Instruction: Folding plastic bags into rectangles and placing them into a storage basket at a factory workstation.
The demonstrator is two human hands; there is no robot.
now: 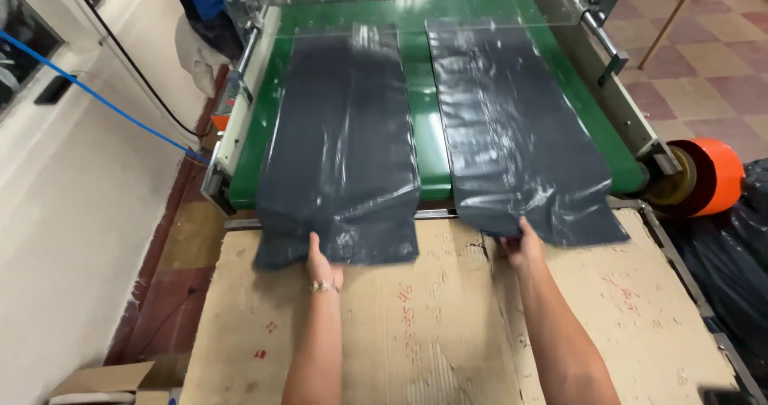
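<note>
Left hand (322,263) pinches the near edge of the left dark-grey plastic bag stack (340,149), fingers closed on the film. Right hand (524,247) grips the near edge of the right bag stack (512,133) the same way. Both stacks lie side by side, apart, on the green conveyor belt (428,133), their near ends hanging over onto the cardboard sheet (432,317). Clear guard bar (416,9) spans the far end. Orange roll (708,177) sits at the machine's right end, with black bags just beside it. A person in blue stands at far left.
</note>
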